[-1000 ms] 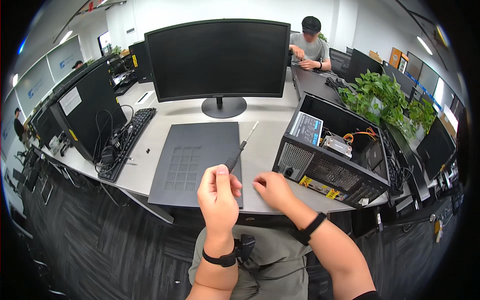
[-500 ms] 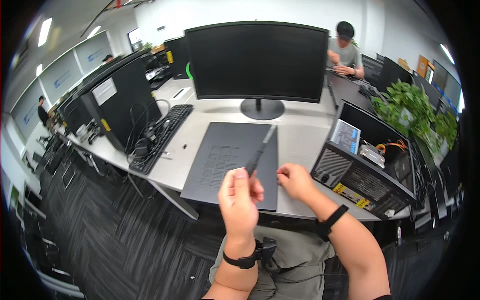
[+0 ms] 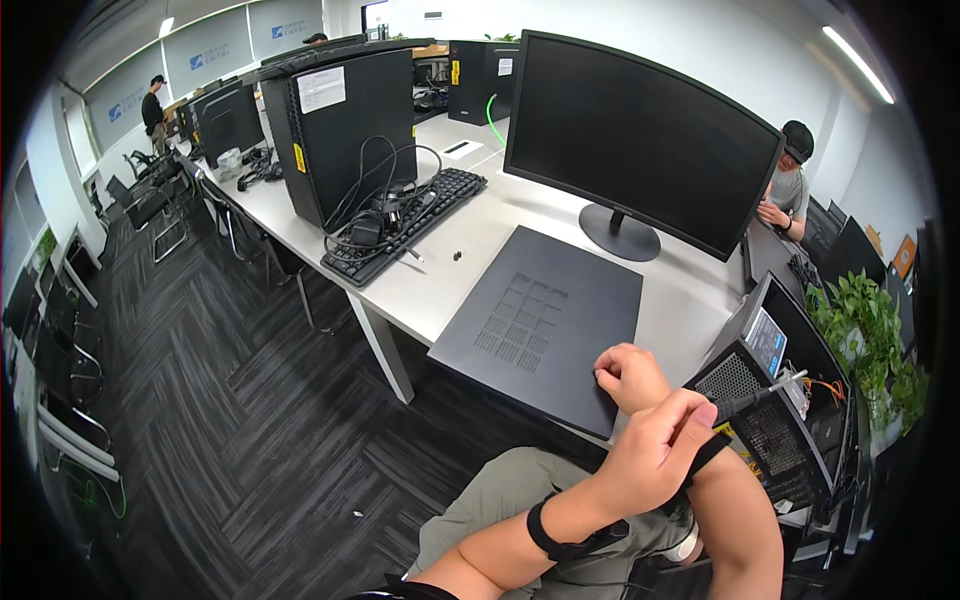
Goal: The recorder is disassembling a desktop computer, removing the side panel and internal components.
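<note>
In my left hand (image 3: 665, 450) is a screwdriver (image 3: 750, 400) with a dark handle and silver shaft. It points right, toward the open computer case (image 3: 775, 425), and my left wrist crosses in front of my right forearm. My right hand (image 3: 632, 378) is closed, its fingers curled over the right edge of a dark side panel (image 3: 565, 300) with vent holes. Whatever its fingers pinch, if anything, is hidden. The panel lies flat on the white desk (image 3: 410, 300). The case lies open to the right, showing a power supply (image 3: 767, 342) and coloured cables.
A monitor (image 3: 640, 140) stands behind the panel. To the left are a keyboard (image 3: 440, 215) with tangled cables (image 3: 372, 225) on it, a black computer tower (image 3: 350, 130) and small dark bits (image 3: 457, 256). A plant (image 3: 870, 340) and a person (image 3: 790, 190) are at the right.
The view has swung left, so the desk items appear farther right. My left hand has carried the screwdriver from above the panel rightward, across my right forearm. My right hand stays by the panel's edge.
</note>
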